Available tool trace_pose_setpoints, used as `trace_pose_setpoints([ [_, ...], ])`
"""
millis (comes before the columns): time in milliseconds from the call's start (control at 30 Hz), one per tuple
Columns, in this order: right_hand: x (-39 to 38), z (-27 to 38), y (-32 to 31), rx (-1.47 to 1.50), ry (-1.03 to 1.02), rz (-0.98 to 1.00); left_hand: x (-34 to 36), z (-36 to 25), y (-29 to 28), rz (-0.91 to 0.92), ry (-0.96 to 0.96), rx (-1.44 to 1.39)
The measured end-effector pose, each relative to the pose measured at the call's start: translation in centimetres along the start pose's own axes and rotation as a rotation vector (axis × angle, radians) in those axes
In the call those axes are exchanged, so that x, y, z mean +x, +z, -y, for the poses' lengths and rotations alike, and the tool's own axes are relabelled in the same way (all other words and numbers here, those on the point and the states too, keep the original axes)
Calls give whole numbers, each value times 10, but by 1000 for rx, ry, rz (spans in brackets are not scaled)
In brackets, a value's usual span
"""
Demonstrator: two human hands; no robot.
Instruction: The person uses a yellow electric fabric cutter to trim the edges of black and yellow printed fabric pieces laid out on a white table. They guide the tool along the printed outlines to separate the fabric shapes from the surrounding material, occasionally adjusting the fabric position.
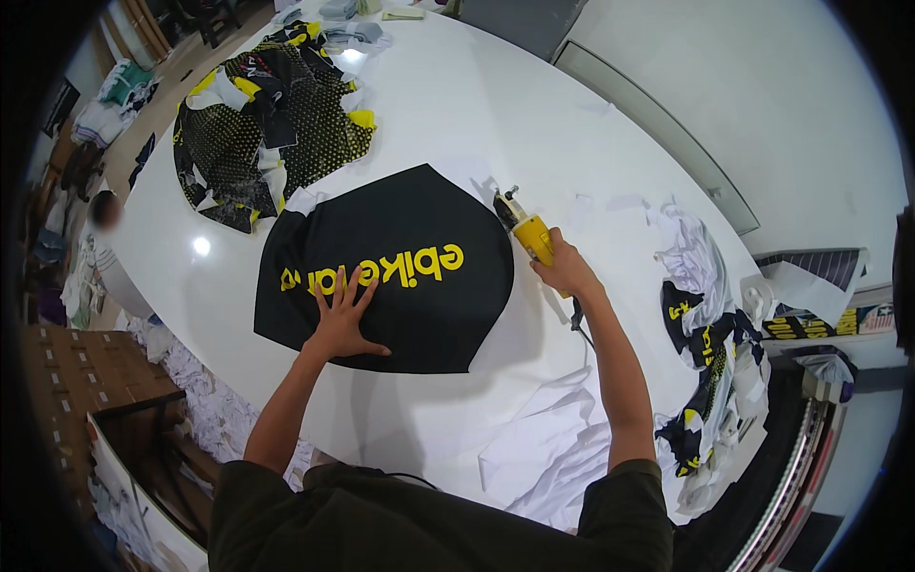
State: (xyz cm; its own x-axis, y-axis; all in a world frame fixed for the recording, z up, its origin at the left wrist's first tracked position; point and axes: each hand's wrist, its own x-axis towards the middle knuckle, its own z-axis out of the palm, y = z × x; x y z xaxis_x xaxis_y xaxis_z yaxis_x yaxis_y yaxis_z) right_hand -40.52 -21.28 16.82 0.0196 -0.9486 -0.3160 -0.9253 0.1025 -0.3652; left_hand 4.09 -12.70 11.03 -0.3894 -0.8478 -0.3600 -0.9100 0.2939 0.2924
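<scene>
A black fabric panel (410, 214) with yellow lettering lies flat on the white table (457, 95). My left hand (341, 319) rests on it, fingers spread over the lettering, pressing nothing but the cloth. In my right hand (567, 267) is a yellow electric fabric cutter (534, 238), my fingers wrapped round its body. Its metal cutting head (505, 202) is at the panel's curved right edge; whether the blade touches the cloth I cannot tell. A dark cord (579, 319) runs down from the cutter's rear, beside my right forearm.
Black, yellow and white patterned cut pieces (286, 114) are heaped at the far left. White and black scraps (701, 324) pile along the right edge. Thin white sheets (548, 448) lie near my body. Brown boxes (86, 391) stand on the floor at left; a person (114, 257) is beyond the table's left edge.
</scene>
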Motion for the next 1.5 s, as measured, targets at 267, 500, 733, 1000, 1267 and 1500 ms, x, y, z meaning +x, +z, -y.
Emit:
trace_pose_setpoints([
  [267, 43, 16, -27, -23, -44, 125, 7, 4, 0, -62, 17, 6],
  [500, 76, 29, -32, -56, -102, 160, 11, 7, 1, -11, -2, -17],
  [733, 104, 45, -32, -76, -139, 191, 12, 7, 1, -13, 2, -15],
  [1000, 128, 68, -27, -114, -148, 197, 11, 10, 4, -37, 11, -35],
  [1267, 149, 95, -23, -113, -212, 182, 12, 7, -1, -6, -5, -20],
  [1500, 160, 129, -3, -40, -113, 48, 20, 6, -8, 40, -35, -70],
])
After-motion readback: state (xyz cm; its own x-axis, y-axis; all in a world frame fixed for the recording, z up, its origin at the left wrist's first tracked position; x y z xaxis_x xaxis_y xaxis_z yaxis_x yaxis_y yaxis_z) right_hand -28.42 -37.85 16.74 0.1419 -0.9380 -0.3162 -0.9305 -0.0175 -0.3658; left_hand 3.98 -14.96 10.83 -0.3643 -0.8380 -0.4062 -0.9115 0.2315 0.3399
